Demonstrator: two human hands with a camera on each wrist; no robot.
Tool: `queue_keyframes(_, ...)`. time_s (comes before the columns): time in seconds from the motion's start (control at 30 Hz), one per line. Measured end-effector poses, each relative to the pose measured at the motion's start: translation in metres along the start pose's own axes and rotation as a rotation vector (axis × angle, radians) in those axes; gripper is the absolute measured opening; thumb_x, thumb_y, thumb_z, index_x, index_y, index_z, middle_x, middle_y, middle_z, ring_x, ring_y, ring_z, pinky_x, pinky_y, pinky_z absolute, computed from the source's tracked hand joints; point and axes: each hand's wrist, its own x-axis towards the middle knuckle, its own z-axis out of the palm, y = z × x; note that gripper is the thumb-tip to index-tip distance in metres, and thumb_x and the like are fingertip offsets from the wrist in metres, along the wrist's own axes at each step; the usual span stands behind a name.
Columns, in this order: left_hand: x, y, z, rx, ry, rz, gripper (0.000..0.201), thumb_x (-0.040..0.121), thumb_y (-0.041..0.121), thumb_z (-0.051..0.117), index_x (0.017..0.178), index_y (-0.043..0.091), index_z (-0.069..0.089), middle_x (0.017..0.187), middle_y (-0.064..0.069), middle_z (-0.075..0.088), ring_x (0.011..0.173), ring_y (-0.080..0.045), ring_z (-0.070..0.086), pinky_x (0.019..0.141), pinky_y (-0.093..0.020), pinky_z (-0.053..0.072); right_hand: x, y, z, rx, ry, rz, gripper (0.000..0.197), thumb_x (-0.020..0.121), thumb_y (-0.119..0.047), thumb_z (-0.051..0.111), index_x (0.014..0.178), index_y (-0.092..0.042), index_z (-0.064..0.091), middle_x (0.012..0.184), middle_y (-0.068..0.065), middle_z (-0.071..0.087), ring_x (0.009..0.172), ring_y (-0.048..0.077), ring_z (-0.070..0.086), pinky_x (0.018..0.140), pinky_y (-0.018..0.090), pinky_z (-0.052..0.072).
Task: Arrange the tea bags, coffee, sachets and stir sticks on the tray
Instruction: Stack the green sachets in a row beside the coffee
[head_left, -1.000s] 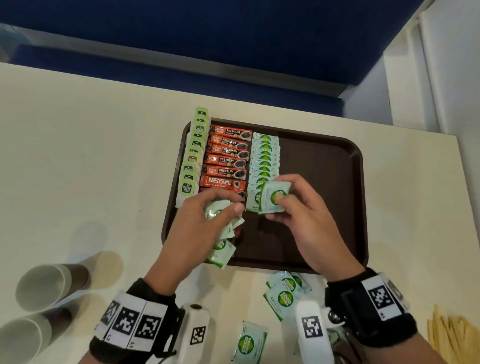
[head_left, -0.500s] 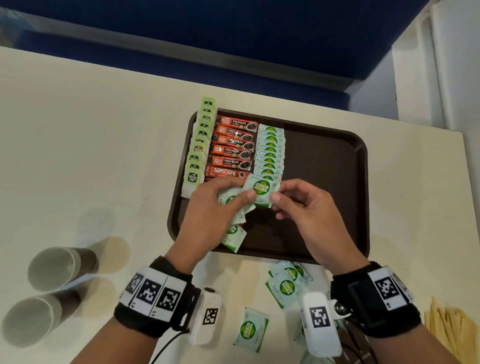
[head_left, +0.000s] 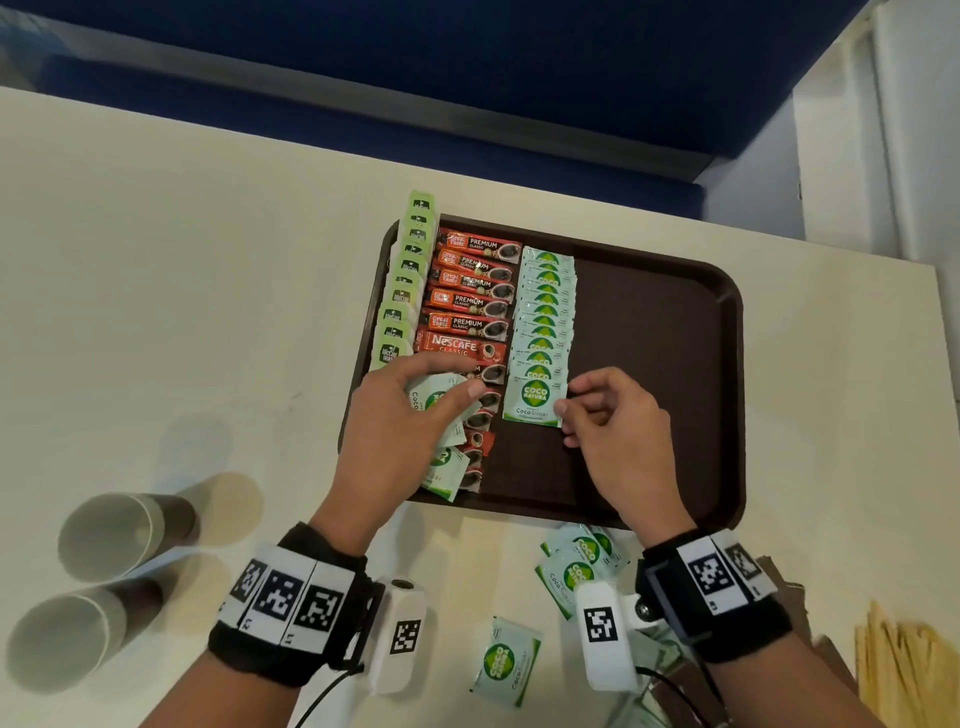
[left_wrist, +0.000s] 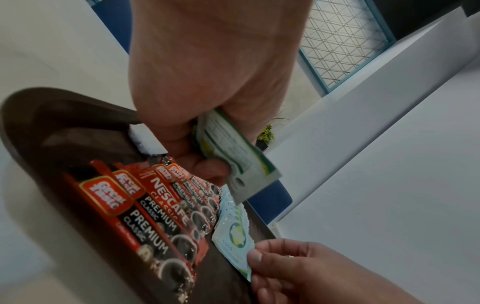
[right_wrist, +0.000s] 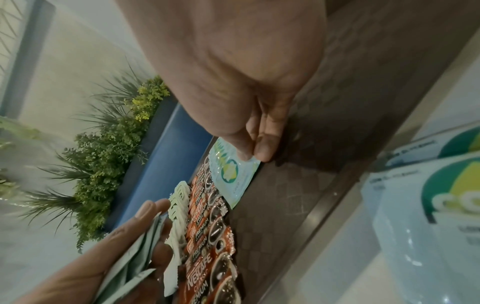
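A dark brown tray (head_left: 670, 374) carries three rows: green tea bags (head_left: 402, 291) at its left edge, red coffee sticks (head_left: 470, 322) beside them, and green-and-white sugar sachets (head_left: 545, 312). My right hand (head_left: 563, 402) pinches the right edge of the nearest sachet (head_left: 535, 400), which lies at the front end of that row; the same sachet (right_wrist: 233, 174) shows in the right wrist view. My left hand (head_left: 441, 395) hovers over the coffee sticks and grips a bundle of sugar sachets (left_wrist: 233, 156).
Loose sugar sachets (head_left: 576, 566) lie on the cream table in front of the tray, one more (head_left: 506, 660) nearer me. Wooden stir sticks (head_left: 909, 670) sit at the bottom right. Two paper cups (head_left: 119, 535) lie on their sides at the left.
My right hand has laid its sachet flat at the front of the sachet row and still pinches its edge. The left hand keeps its bundle.
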Motion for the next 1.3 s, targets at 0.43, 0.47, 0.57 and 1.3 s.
queue_keyframes(0.43, 0.0, 0.0, 0.002, -0.006, 0.006, -0.022, 0.017, 0.09, 0.039, 0.086, 0.106, 0.044, 0.081, 0.122, 0.019, 0.077, 0.12, -0.011, 0.073, 0.098, -0.052, 0.063, 0.0, -0.002, -0.001, -0.013, 0.009, -0.011, 0.02, 0.094, -0.015, 0.082, 0.107, -0.016, 0.068, 0.082, 0.0, 0.075, 0.069, 0.012, 0.076, 0.06, 0.021, 0.062)
queue_keyframes(0.47, 0.0, 0.0, 0.002, -0.008, 0.006, -0.023, 0.017, 0.09, 0.038, 0.085, 0.106, 0.044, 0.081, 0.123, 0.019, 0.076, 0.12, -0.011, 0.072, 0.097, -0.051, 0.063, 0.0, -0.002, -0.001, -0.011, 0.008, -0.012, 0.02, 0.093, -0.015, 0.082, 0.108, -0.016, 0.068, 0.082, 0.0, 0.075, 0.069, 0.011, 0.076, 0.059, 0.021, 0.062)
queue_keyframes(0.57, 0.001, 0.001, 0.003, 0.001, 0.01, -0.023, 0.017, 0.09, 0.04, 0.085, 0.105, 0.045, 0.081, 0.121, 0.023, 0.076, 0.119, -0.008, 0.072, 0.098, -0.051, 0.063, 0.0, -0.001, 0.0, -0.008, 0.008, -0.012, 0.021, 0.093, -0.016, 0.083, 0.108, -0.016, 0.068, 0.083, 0.0, 0.075, 0.07, 0.01, 0.075, 0.059, 0.021, 0.062)
queue_keyframes(1.3, -0.007, 0.02, 0.028, -0.196, 0.173, 0.141, 0.017, 0.095, 0.023, 0.083, 0.111, 0.023, 0.079, 0.114, 0.012, 0.079, 0.117, -0.007, 0.072, 0.099, -0.027, 0.058, -0.053, -0.052, 0.009, 0.464, -0.397, 0.298, 0.032, 0.092, -0.018, 0.083, 0.118, -0.004, 0.07, 0.092, 0.021, 0.074, 0.077, 0.021, 0.072, 0.069, 0.028, 0.058)
